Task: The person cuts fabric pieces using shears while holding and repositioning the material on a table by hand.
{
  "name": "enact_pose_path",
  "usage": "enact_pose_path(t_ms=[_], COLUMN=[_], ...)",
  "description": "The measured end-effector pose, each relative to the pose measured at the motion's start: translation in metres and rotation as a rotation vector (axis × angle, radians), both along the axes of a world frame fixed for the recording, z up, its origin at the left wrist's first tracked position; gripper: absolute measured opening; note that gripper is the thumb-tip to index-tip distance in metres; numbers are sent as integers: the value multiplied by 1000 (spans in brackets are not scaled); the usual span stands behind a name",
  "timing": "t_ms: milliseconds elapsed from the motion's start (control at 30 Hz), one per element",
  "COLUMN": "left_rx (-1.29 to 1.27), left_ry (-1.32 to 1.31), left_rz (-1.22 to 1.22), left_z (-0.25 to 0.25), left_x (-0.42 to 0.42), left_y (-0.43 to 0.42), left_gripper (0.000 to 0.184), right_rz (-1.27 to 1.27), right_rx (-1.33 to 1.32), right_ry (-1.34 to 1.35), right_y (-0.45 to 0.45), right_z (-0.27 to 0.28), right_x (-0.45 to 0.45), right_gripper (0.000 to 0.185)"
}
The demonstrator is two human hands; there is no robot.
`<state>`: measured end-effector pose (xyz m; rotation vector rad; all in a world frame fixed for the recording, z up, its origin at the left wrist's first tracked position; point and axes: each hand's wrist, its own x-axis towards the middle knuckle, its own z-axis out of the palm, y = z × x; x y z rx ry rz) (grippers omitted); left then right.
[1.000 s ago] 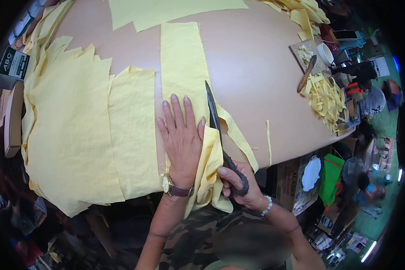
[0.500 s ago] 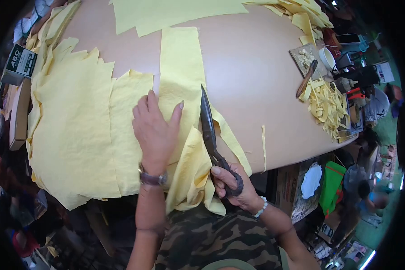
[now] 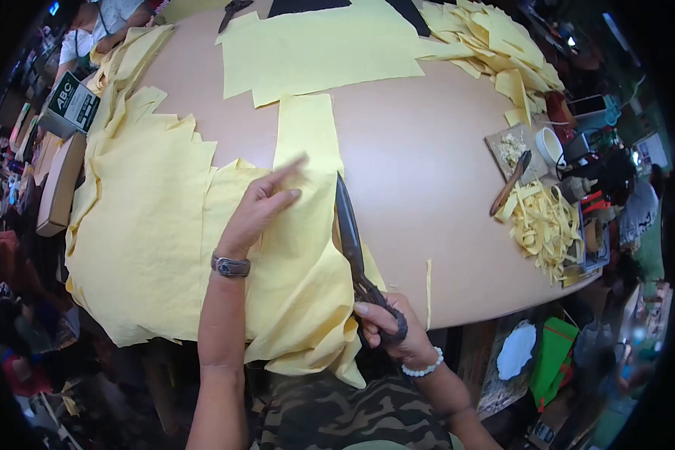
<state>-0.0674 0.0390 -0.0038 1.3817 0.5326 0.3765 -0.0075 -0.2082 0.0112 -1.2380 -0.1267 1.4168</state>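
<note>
My right hand (image 3: 397, 328) is wrapped round the handles of large dark fabric shears (image 3: 350, 232). Their long blades point away from me, along the right edge of a strip of yellow fabric (image 3: 305, 135). My left hand (image 3: 259, 202) hovers at or just over this strip, fingers stretched out and slightly smeared by motion; whether it touches the cloth I cannot tell. Toward me the strip lies in crumpled folds (image 3: 322, 330) at the table's front edge. Left of it spreads a wide layered pile of yellow fabric (image 3: 142, 240). A narrow offcut partly shows behind the blades.
Another yellow sheet (image 3: 322, 52) lies at the far side, with dark cloth behind it. On the right are yellow scraps (image 3: 544, 225), a small knife (image 3: 511, 184), a white cup (image 3: 549, 146) and a fabric heap (image 3: 487, 37). A co-worker (image 3: 109, 30) sits far left.
My left hand has lifted its flat spread and turned toward the right, over the strip. The fabric near me has shifted and bunched lower. The shears stay in my right hand; the view has tilted up.
</note>
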Motion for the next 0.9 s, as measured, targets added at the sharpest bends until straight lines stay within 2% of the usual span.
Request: enact_pose_path(t_ms=[33, 133, 267, 433, 633, 900], left_rx=[-10, -109, -206, -330, -77, 22], left_ry=[104, 143, 90, 68, -148, -262], left_rz=[-87, -58, 42, 111, 145, 168], left_z=[3, 3, -13, -3, 1, 9], left_x=[-3, -4, -10, -11, -7, -9], left_y=[2, -5, -5, -15, -27, -34], left_gripper=[51, 54, 54, 56, 63, 68], right_rz=[13, 39, 48, 63, 27, -8], right_rx=[5, 6, 7, 9, 89, 160], right_ry=[-7, -18, 10, 24, -21, -100], right_y=[0, 0, -5, -11, -9, -1], right_z=[1, 0, 2, -1, -4, -1], right_x=[1, 2, 1, -5, -6, -6], right_gripper=[23, 21, 21, 21, 20, 20])
